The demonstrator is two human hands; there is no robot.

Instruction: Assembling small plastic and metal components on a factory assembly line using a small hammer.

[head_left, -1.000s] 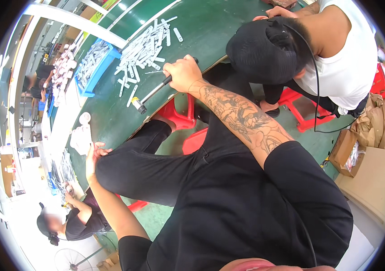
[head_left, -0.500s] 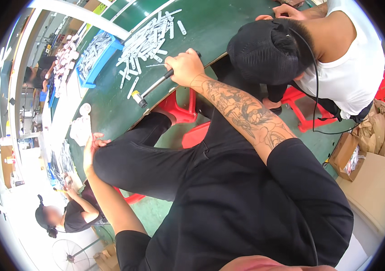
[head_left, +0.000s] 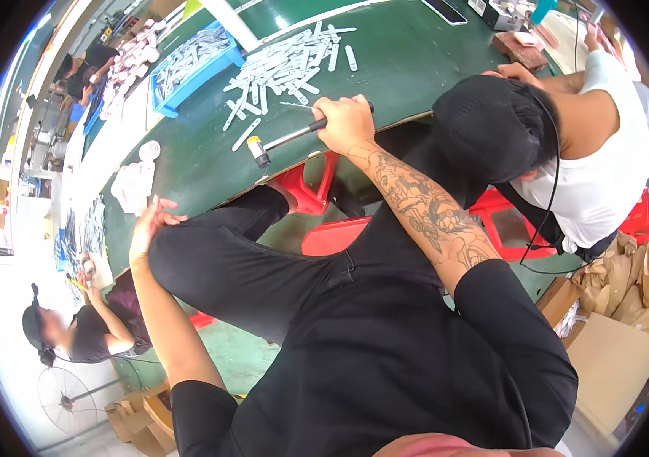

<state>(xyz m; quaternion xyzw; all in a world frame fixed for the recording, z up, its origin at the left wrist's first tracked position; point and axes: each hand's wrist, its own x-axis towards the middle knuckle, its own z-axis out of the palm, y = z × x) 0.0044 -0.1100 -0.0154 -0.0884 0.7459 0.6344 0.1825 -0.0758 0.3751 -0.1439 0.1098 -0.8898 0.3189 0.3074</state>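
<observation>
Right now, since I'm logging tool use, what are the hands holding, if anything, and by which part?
The right hand grips a hammer around its black handle; the left hand appears empty.

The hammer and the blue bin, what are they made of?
The hammer seems to have a metal shaft, since it's silvery and shiny. Its black grip could be rubber or plastic, and its head is too small to tell. The blue bin is probably plastic: its colour is even and its wall looks smooth.

We hold our right hand [head_left: 346, 126] curled tightly above the table [head_left: 199, 164], forearm [head_left: 419, 194] outstretched, our left hand [head_left: 153, 228] loosely open near its edge.
</observation>
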